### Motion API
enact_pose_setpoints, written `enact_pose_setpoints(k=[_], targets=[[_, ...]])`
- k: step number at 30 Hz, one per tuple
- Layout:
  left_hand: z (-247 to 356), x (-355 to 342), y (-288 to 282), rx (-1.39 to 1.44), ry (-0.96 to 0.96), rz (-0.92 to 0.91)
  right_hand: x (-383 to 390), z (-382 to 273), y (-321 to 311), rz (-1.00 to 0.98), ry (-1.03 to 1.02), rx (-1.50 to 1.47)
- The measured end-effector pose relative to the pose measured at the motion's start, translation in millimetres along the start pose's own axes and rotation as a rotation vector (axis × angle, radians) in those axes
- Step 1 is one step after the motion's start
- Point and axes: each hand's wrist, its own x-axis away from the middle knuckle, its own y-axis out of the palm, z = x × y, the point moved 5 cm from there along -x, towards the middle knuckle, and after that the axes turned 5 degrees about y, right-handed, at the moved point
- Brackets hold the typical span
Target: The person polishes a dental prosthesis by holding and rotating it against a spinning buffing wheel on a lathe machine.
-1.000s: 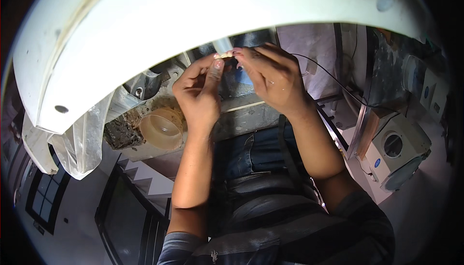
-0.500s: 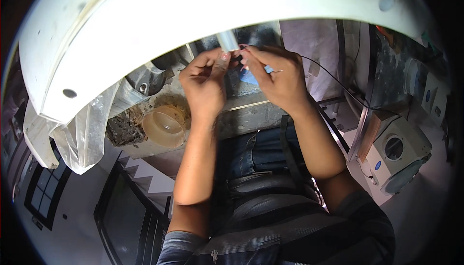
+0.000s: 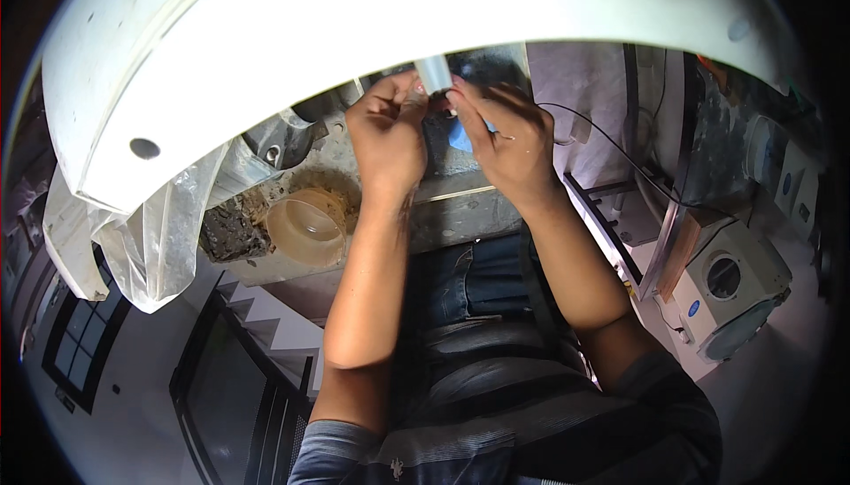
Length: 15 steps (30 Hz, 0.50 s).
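Observation:
My left hand (image 3: 390, 135) is closed in a pinch beside the lower end of a pale, translucent tube (image 3: 434, 74). What its fingertips hold is hidden. On the tube's other side, my right hand (image 3: 515, 144) pinches a thin red wire (image 3: 454, 94), only a little of which shows. The tube hangs down from under a large, bright white curved cover (image 3: 354, 16), which hides its upper part. Just below the fingertips, a blue piece (image 3: 459, 137) lies on the grey metal surface. A thin black cable (image 3: 611, 138) runs from behind my right hand toward the right.
A round, yellowish plastic tub (image 3: 305, 227) stands left of my left forearm, next to a dark, crusty lump (image 3: 235, 230). Clear plastic sheeting (image 3: 159, 237) hangs from the cover's left end. A beige boxy device (image 3: 730, 277) with a round opening stands at right.
Both hands have moved slightly up, closer to the cover's lower edge and the tube's end. Less of the red wire shows now. The whole view has shifted a little.

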Motion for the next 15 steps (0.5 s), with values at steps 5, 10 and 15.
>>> enact_pose_setpoints(k=[5, 10, 15], targets=[[-3.2, -0.7, 5.0, 0.002, 0.003, -0.005, 2.5, 3.7, -2.6, 0.084, -0.024, 0.001], [-6.4, 8.4, -5.6, 0.064, -0.017, 0.004, 1.1, 0.6, -3.2, 0.039, -0.046, 0.007], [1.1, 13.2, -11.3, 0.044, 0.035, 0.053, -2.4, -4.2, 1.8, 0.046, -0.204, 0.063]])
